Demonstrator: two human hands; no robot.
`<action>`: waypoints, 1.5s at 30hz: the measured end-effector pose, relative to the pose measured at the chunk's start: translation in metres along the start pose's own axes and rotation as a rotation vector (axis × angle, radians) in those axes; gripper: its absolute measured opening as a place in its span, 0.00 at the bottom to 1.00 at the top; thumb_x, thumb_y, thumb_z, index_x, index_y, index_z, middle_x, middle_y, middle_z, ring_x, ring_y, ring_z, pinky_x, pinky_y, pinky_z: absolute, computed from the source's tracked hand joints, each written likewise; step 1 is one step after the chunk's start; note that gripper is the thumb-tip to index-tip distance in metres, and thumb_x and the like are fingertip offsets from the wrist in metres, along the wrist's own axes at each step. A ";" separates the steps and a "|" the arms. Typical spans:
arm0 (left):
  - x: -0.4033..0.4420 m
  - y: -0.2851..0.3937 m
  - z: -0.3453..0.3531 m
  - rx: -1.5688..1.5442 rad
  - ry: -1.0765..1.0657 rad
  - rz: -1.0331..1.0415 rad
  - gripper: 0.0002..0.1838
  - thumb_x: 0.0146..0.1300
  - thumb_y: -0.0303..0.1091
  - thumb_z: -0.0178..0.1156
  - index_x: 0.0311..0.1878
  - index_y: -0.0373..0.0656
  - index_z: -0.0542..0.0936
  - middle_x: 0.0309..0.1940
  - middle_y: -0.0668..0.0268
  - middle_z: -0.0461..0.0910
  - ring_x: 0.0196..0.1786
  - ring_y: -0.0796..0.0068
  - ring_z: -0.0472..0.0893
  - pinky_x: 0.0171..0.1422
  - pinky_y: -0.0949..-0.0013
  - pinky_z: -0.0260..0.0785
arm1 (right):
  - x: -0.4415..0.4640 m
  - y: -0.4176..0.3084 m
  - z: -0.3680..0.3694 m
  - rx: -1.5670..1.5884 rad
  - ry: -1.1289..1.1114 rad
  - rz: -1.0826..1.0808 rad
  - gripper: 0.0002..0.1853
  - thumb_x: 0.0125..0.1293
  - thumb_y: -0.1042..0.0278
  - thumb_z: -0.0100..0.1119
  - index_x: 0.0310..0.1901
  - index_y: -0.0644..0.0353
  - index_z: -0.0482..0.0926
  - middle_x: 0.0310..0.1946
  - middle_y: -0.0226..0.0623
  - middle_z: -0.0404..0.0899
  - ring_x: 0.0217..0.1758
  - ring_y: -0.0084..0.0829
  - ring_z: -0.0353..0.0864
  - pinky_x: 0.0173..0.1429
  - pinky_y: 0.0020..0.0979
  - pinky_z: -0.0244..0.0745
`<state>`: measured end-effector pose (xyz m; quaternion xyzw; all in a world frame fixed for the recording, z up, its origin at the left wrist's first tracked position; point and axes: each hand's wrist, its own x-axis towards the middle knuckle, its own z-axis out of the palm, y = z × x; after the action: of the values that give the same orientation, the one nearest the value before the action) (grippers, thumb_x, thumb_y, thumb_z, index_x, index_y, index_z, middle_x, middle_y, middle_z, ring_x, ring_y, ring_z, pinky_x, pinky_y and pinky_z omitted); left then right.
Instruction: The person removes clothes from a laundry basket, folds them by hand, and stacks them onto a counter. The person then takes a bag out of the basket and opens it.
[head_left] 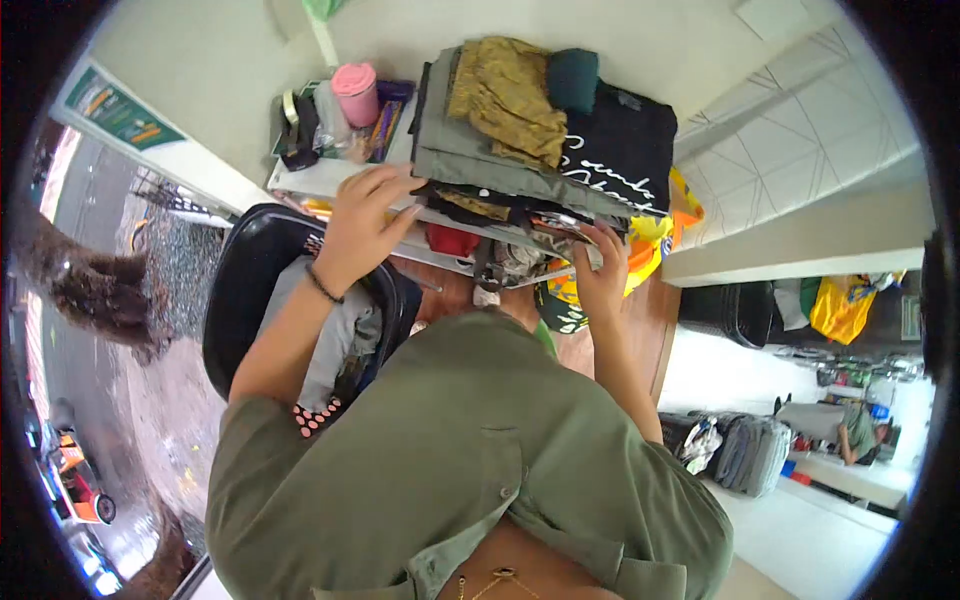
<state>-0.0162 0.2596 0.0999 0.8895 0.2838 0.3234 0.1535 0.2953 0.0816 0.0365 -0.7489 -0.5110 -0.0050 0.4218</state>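
A stack of folded clothes lies on a white shelf, with grey garments (pixel 450 150) at the left and a black shirt with white lettering (pixel 625 140) at the right. On top are a mustard patterned cloth (pixel 510 95) and a dark green folded piece (pixel 573 80). My left hand (pixel 368 222) is at the stack's left front edge, fingers apart, fingertips by the grey cloth. At the front right edge, below the black shirt, my right hand (pixel 602 272) has its fingers bent near the lower layers; what it holds, if anything, is hidden.
A black basket (pixel 235 290) with grey clothes stands at the left. The shelf also bears a pink tumbler (pixel 355 95) and a black strap-like item (pixel 298 130). Yellow patterned bags (pixel 650 260) hang right of the shelf. A mirror at the right shows more folded clothes (pixel 745 455).
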 end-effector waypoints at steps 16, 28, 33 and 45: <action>0.165 0.015 0.140 0.005 -0.498 -0.042 0.29 0.58 0.52 0.68 0.61 0.48 0.80 0.57 0.49 0.79 0.62 0.50 0.77 0.65 0.57 0.69 | 0.046 0.054 -0.062 0.315 -0.009 0.053 0.13 0.62 0.79 0.64 0.49 0.61 0.83 0.46 0.39 0.85 0.51 0.33 0.83 0.58 0.31 0.74; 0.146 -0.003 0.177 0.013 -0.189 -0.007 0.25 0.56 0.47 0.68 0.55 0.44 0.83 0.54 0.48 0.81 0.63 0.52 0.77 0.66 0.54 0.69 | 0.092 0.061 -0.036 -0.265 -0.080 -0.340 0.27 0.60 0.60 0.67 0.62 0.46 0.77 0.68 0.37 0.70 0.72 0.45 0.64 0.69 0.51 0.57; 0.145 0.011 0.169 0.037 -0.185 -0.009 0.29 0.50 0.49 0.71 0.56 0.47 0.83 0.57 0.47 0.79 0.62 0.51 0.78 0.67 0.54 0.67 | 0.098 0.073 -0.028 -0.165 -0.097 -0.294 0.25 0.61 0.61 0.65 0.61 0.48 0.77 0.62 0.34 0.77 0.67 0.41 0.72 0.68 0.49 0.59; 0.041 0.039 0.113 0.094 0.054 -0.132 0.19 0.61 0.41 0.66 0.56 0.53 0.83 0.61 0.63 0.78 0.68 0.57 0.72 0.72 0.50 0.58 | 0.073 0.042 -0.018 -0.202 0.028 -0.307 0.25 0.58 0.67 0.65 0.60 0.49 0.77 0.63 0.38 0.75 0.66 0.43 0.71 0.67 0.46 0.59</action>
<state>0.1005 0.2437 0.0537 0.8661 0.3608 0.3226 0.1247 0.3702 0.1206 0.0532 -0.7006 -0.6102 -0.1309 0.3459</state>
